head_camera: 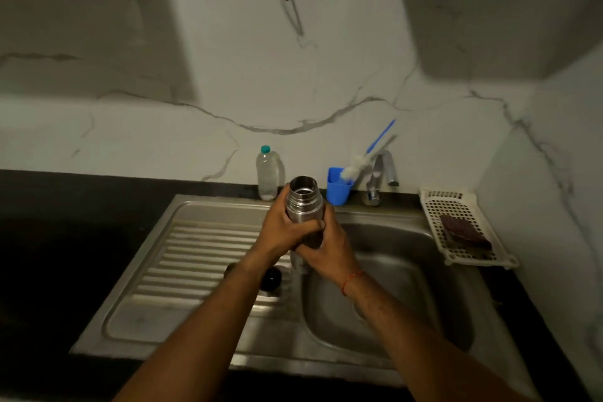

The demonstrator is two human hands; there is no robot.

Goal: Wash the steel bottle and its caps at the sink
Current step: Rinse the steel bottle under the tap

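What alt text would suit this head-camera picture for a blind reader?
The left hand and right hand grip an open steel bottle over the sink. A dark cap lies on the drainboard; a brush stands in a blue cup.

Both bare forearms come up from below and meet in front of the chest, the left forearm [202, 320] slanting right and the right forearm [408, 330] slanting left. The left hand [284, 225] grips the upper body of the bottle [303, 202], its fingers curled across the front. The right hand [329, 245] sits just below and to the right of it, touching it and wrapped round the bottle's lower part. A red thread [352, 281] circles the right wrist.
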